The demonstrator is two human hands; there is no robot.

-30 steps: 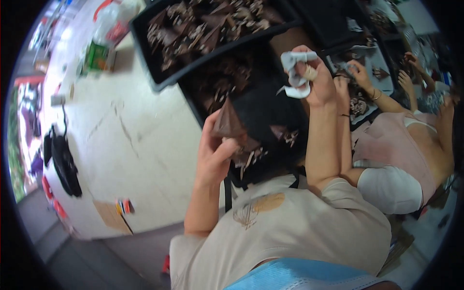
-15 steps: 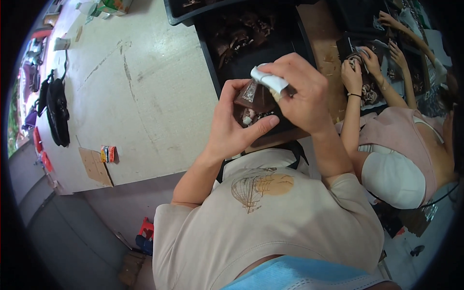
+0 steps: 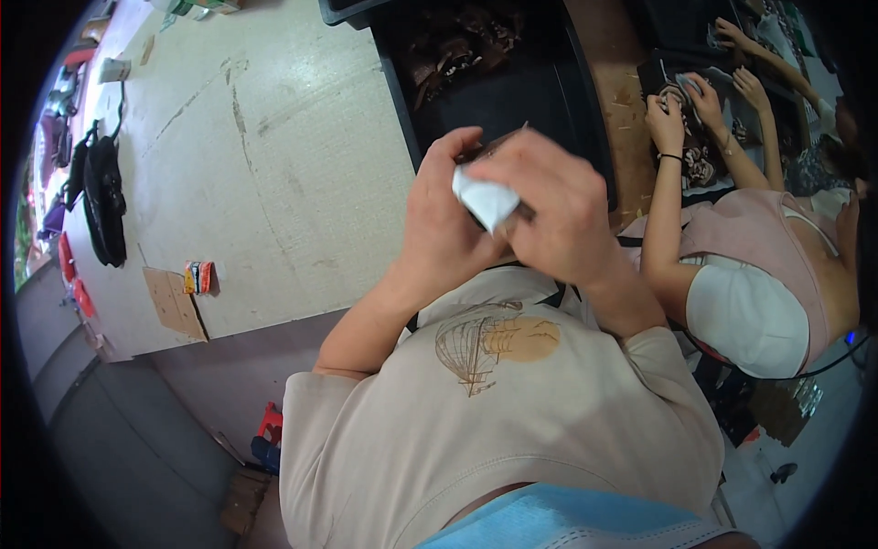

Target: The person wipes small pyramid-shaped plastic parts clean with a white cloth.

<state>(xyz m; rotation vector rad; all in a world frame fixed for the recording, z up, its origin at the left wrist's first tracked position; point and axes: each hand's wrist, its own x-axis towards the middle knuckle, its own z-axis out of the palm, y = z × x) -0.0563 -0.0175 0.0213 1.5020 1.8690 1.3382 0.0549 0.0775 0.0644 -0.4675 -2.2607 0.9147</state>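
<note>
In front of my chest, above the near end of a black tray point(image 3: 521, 102), my two hands come together. My left hand point(image 3: 437, 220) is curled around a dark brown, glossy piece point(image 3: 503, 142), mostly covered by the fingers now. My right hand point(image 3: 560, 206) pinches a folded white sheet or cloth point(image 3: 487, 196) against that piece. Whether the white thing is paper or cloth I cannot tell. Several brown pieces with pale, ridged parts point(image 3: 457, 50) lie at the tray's far end.
A pale worktable point(image 3: 302, 183) spreads to the left, bearing a black bag point(image 3: 102, 197), cardboard point(image 3: 174, 305), a small orange packet point(image 3: 198, 276) and a cup point(image 3: 114, 69). On the right a co-worker's hands point(image 3: 666, 123) handle similar brown pieces, with another person's hands beyond.
My right hand has brought the white sheet down and left, toward my left hand. The brown piece has turned and is now more hidden between my hands.
</note>
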